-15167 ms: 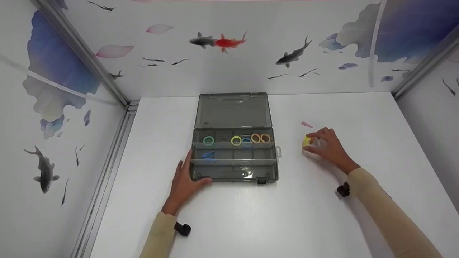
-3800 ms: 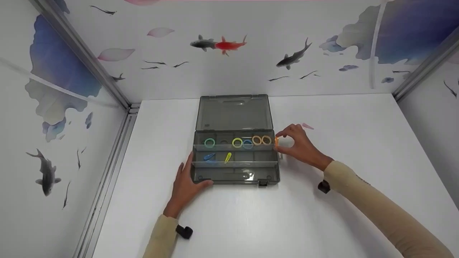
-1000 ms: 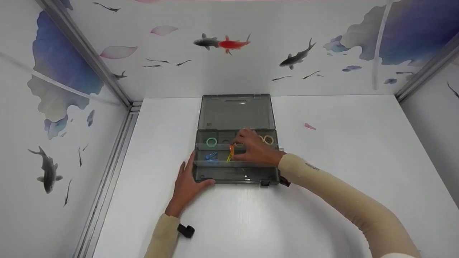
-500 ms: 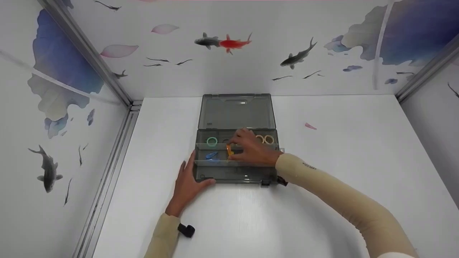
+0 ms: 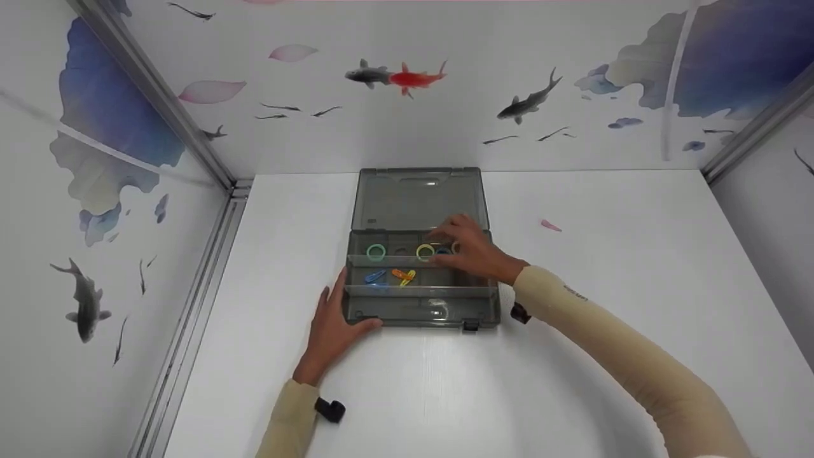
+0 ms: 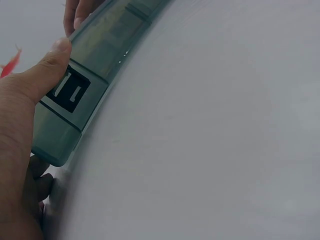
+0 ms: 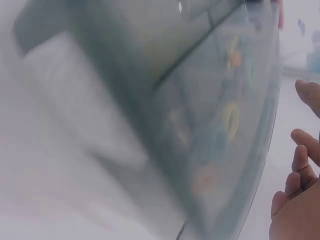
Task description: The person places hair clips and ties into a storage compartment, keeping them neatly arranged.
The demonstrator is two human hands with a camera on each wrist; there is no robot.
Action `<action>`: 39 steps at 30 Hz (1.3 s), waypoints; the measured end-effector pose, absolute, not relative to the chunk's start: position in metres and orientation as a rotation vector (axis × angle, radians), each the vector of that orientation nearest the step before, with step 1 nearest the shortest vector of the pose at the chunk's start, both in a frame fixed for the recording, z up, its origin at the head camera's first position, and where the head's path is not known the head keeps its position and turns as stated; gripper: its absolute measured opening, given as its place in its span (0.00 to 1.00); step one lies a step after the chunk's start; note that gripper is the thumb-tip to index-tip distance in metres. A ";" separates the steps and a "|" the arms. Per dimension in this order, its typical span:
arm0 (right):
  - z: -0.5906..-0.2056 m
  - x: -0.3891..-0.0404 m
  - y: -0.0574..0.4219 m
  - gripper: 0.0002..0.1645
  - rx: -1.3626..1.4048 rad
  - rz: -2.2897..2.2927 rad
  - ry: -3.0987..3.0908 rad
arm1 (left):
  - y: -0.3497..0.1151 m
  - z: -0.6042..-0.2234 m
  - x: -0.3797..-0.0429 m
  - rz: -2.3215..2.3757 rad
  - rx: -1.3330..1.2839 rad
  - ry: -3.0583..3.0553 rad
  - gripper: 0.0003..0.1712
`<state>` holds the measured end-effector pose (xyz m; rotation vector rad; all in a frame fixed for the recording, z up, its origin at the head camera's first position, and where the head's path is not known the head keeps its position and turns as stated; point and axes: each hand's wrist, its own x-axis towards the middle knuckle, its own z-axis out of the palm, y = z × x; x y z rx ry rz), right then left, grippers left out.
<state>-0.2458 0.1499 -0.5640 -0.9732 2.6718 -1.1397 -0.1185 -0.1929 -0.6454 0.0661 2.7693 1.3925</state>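
My left hand (image 5: pixel 335 331) holds the near left corner of a grey see-through compartment box (image 5: pixel 394 308), thumb on the front wall and fingers along the left side. In the left wrist view, the thumb presses beside the black latch (image 6: pixel 70 90). Over the back row of the box is my right hand (image 5: pixel 474 251), fingers apart and nothing held. An orange hair clip (image 5: pixel 400 274) lies touching a yellow hair clip (image 5: pixel 410 278) in the middle row. Left of them is a blue hair clip (image 5: pixel 375 277).
The back row holds a green ring (image 5: pixel 376 252), a yellow ring (image 5: pixel 425 252) and a blue ring (image 5: pixel 443 252); peach rings are mostly behind my right hand. A pink hair clip (image 5: pixel 551 225) lies on the table right of the box. The opened lid (image 5: pixel 420 200) reaches the back wall.
The yellow clip, then the orange clip, came into the middle row from the right. My right hand has let go of the orange clip and moved up and right. The left hand stays.
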 end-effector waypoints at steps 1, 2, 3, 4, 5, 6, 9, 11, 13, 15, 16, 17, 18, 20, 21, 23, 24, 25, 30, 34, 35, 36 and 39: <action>-0.564 -0.247 0.156 0.28 -0.943 -1.147 2.684 | -0.193 -0.645 -0.119 1.393 0.066 2.771 0.75; -0.563 -0.249 0.162 0.28 -0.914 -1.156 2.699 | -0.192 -0.644 -0.119 1.392 0.065 2.774 0.75; -0.563 -0.250 0.168 0.28 -0.891 -1.163 2.714 | -0.192 -0.644 -0.119 1.390 0.061 2.776 0.75; -0.564 -0.252 0.174 0.29 -0.866 -1.169 2.735 | -0.192 -0.643 -0.119 1.388 0.058 2.779 0.75; -0.565 -0.254 0.180 0.29 -0.841 -1.177 2.755 | -0.192 -0.643 -0.119 1.390 0.056 2.780 0.75; -0.566 -0.255 0.186 0.29 -0.817 -1.192 2.767 | -0.192 -0.642 -0.118 1.388 0.054 2.782 0.75; -0.569 -0.257 0.205 0.30 -0.747 -1.234 2.792 | -0.192 -0.643 -0.118 1.384 0.044 2.779 0.75; -0.571 -0.259 0.218 0.30 -0.695 -1.266 2.807 | -0.192 -0.643 -0.118 1.380 0.042 2.777 0.75; -0.572 -0.259 0.229 0.29 -0.620 -1.292 2.820 | -0.192 -0.643 -0.119 1.373 0.037 2.775 0.76; -0.574 -0.261 0.240 0.29 -0.549 -1.318 2.834 | -0.192 -0.643 -0.119 1.373 0.032 2.775 0.76; -0.575 -0.262 0.246 0.29 -0.517 -1.327 2.845 | -0.192 -0.643 -0.119 1.376 0.031 2.774 0.76; -0.576 -0.262 0.251 0.28 -0.485 -1.336 2.854 | -0.192 -0.643 -0.119 1.375 0.033 2.774 0.75; -0.577 -0.263 0.257 0.28 -0.455 -1.345 2.863 | -0.191 -0.643 -0.119 1.377 0.035 2.775 0.75; -0.581 -0.265 0.267 0.28 -0.408 -1.348 2.886 | -0.191 -0.643 -0.119 1.378 0.040 2.776 0.75; -0.584 -0.266 0.272 0.28 -0.387 -1.341 2.903 | -0.191 -0.643 -0.119 1.377 0.041 2.775 0.76; -0.589 -0.267 0.282 0.27 -0.333 -1.337 2.919 | -0.191 -0.642 -0.119 1.375 0.046 2.773 0.75; -0.591 -0.268 0.286 0.27 -0.308 -1.332 2.927 | -0.191 -0.642 -0.119 1.377 0.045 2.771 0.76; -0.594 -0.268 0.290 0.27 -0.285 -1.326 2.935 | -0.191 -0.642 -0.119 1.378 0.045 2.770 0.75; -0.604 -0.269 0.306 0.26 -0.195 -1.316 2.955 | -0.191 -0.642 -0.118 1.385 0.048 2.766 0.75; -0.609 -0.271 0.316 0.25 -0.168 -1.292 2.986 | -0.191 -0.642 -0.118 1.383 0.053 2.776 0.75; -0.609 -0.272 0.318 0.25 -0.162 -1.288 2.992 | -0.191 -0.642 -0.118 1.382 0.054 2.779 0.75; -0.610 -0.272 0.320 0.25 -0.154 -1.280 2.996 | -0.192 -0.643 -0.118 1.383 0.056 2.780 0.75; -0.611 -0.273 0.326 0.26 -0.119 -1.265 2.992 | -0.192 -0.643 -0.118 1.386 0.062 2.784 0.75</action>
